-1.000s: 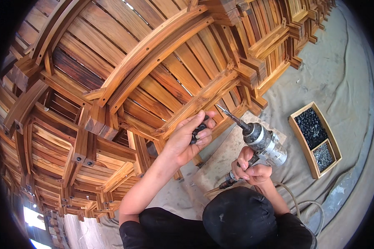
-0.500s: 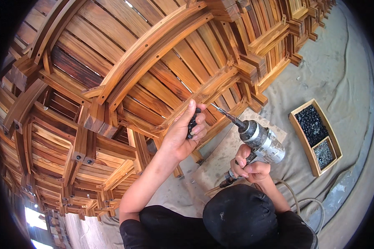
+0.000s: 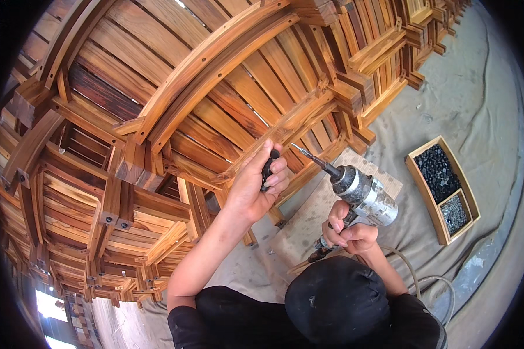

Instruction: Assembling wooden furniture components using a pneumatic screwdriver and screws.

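While a black cap (image 3: 337, 299) fills the bottom of the view, the right hand (image 3: 348, 231) just above it is clenched around the grip of a silver drill (image 3: 364, 195). A hose (image 3: 416, 279) trails from the grip's lower end past the right forearm. The drill tilts up and to the left, its bit (image 3: 308, 157) pointing at a slat (image 3: 285, 131) of the wooden frame (image 3: 174, 104); the bit tip sits close beside the left hand's fingers, and whether it touches the wood cannot be told. The left hand (image 3: 256, 183), raised higher and to the left of the drill, grasps a small black object (image 3: 268, 168) in curled fingers, pressed against the same slat. So the drill lies between the two hands, right hand at its rear, left hand at its tip. Beyond the hands the frame of curved beams and slats rises and spreads left. To the right, well apart on the grey floor cloth (image 3: 483, 104), lies a wooden tray (image 3: 442, 189) with two compartments of dark small parts.
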The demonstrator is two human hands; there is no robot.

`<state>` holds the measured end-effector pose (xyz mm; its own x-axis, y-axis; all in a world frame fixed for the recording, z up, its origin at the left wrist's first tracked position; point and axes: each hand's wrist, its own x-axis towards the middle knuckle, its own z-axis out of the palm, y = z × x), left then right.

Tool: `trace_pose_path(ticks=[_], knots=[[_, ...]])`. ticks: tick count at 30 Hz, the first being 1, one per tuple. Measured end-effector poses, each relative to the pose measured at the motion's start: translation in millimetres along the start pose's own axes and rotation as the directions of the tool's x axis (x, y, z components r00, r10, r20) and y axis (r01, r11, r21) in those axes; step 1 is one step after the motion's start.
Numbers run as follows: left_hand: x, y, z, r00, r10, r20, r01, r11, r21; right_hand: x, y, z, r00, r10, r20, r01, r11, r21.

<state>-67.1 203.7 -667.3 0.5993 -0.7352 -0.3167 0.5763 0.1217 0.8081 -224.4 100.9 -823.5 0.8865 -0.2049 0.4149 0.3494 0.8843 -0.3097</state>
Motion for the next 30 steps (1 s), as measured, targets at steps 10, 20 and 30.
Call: trace_pose_path(ticks=[10,20,30], knots=[[3.0,-1.9,2.0,0.999,-0.015,-0.036,0.015,1.0,-0.011,0.5,0.3,-0.2,0.999,0.022,-0.03,-0.022,1.0,-0.004],[4.1,0.3,-1.4,1.0,0.025,0.002,-0.025,0.999,0.032,0.4,1.7,-1.3,1.0,0.007,-0.024,-0.007,1.0,0.001],[2.9,0.3,2.3,0.999,0.031,-0.035,-0.029,0.996,0.08,-1.1,1.6,0.9,0.997,0.034,-0.063,-0.031,0.998,0.047]])
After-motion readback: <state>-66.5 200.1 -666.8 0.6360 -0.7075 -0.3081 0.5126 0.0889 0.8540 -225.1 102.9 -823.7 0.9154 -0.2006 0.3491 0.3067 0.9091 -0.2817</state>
